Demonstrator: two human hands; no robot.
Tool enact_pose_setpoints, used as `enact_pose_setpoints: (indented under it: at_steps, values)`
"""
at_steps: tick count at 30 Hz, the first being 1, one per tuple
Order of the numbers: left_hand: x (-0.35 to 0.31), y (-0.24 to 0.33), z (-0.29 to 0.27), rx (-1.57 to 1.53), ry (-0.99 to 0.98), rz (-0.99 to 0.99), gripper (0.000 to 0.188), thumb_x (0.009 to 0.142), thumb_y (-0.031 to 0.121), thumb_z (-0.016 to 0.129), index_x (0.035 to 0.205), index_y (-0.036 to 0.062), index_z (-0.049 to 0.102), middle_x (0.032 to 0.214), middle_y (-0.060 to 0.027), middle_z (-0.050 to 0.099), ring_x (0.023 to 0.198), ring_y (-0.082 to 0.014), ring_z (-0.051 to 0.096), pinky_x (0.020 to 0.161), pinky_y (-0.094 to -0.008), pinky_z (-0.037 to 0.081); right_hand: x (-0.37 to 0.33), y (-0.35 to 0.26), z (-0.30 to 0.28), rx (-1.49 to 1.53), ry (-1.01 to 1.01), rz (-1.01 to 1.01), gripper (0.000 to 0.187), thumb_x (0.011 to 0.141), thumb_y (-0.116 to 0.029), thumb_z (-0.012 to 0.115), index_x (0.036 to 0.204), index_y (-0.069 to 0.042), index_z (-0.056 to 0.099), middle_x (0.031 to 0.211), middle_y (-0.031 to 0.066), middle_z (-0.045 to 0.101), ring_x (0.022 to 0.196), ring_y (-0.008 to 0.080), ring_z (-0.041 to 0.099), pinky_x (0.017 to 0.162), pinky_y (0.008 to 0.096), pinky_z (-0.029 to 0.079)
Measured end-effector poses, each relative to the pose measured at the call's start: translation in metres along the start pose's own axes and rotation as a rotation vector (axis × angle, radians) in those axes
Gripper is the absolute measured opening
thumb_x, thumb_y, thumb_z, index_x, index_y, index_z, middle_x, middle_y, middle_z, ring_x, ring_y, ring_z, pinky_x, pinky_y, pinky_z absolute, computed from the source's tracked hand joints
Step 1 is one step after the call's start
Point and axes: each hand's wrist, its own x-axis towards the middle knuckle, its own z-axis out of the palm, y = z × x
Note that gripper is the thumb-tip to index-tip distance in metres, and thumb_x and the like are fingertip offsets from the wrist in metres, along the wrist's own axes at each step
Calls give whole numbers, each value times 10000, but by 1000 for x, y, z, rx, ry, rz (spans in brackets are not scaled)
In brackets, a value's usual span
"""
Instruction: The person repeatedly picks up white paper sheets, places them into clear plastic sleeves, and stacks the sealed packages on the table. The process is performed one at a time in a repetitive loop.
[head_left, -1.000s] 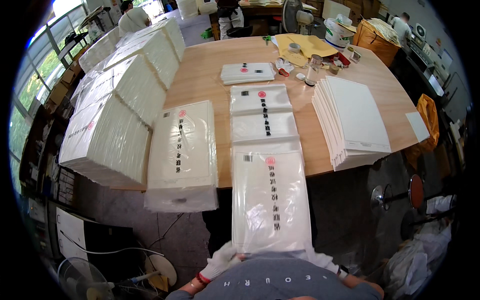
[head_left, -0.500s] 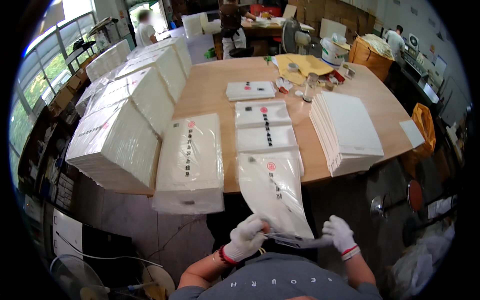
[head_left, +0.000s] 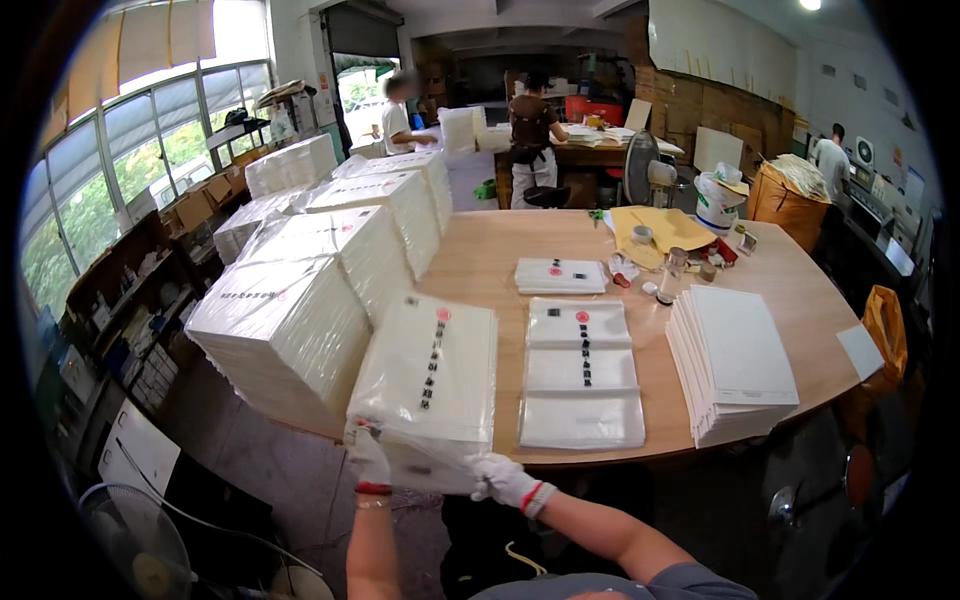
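Observation:
Both of my hands wear white knit gloves. My left hand is closed on the near left corner of a clear plastic bag of white paper, printed with a red seal and black characters. My right hand pinches the bag's near right edge. The filled bag lies over the low pile at the table's left front, beside the tall wrapped stacks, its loose plastic end pulled toward me. Right of it lie overlapping printed plastic bags, untouched. Further right stands a fanned stack of white paper.
Tall stacks of wrapped paper line the left side. A smaller bag pile lies behind the middle bags. Yellow paper, tape rolls, a jar and a white bucket sit at the back right. Other people work beyond the table.
My hands have moved left with the filled bag, from in front of the middle bags onto the left pile. The view has tilted up.

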Motion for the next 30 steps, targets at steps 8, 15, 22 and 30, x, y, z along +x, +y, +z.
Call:
enact_pose_setpoints:
  at_steps: [8,15,22,30]
  values:
    - [-74,-75,-130,672,205,-246,161,867,160,496,940,28,553,833,-41,571,761,-153,545,671,-301,443,-25,48,-60,-164,118,78,447,927,-323,489,1262,-42,400,966,90,549,723,163,585,656,319,550]
    - [-183,-44,76,714,-1166,-132,91,763,66,553,841,21,560,803,-119,587,754,-264,599,656,-354,475,-133,53,-145,-70,481,157,390,909,-305,534,1171,-24,465,894,87,568,684,157,578,661,336,546]
    - [-176,-135,263,965,-1003,443,166,778,205,599,901,94,593,882,-115,608,1001,-310,512,798,-426,435,-169,55,-165,88,677,7,363,927,-245,497,1204,-13,458,896,106,566,715,190,594,682,379,554]
    - [-129,-148,315,1108,-1339,-101,278,836,335,540,878,84,653,818,-175,640,763,-320,619,687,-406,477,-152,15,-179,-21,478,-37,330,924,-229,497,1162,0,494,855,88,576,694,165,600,669,350,552]
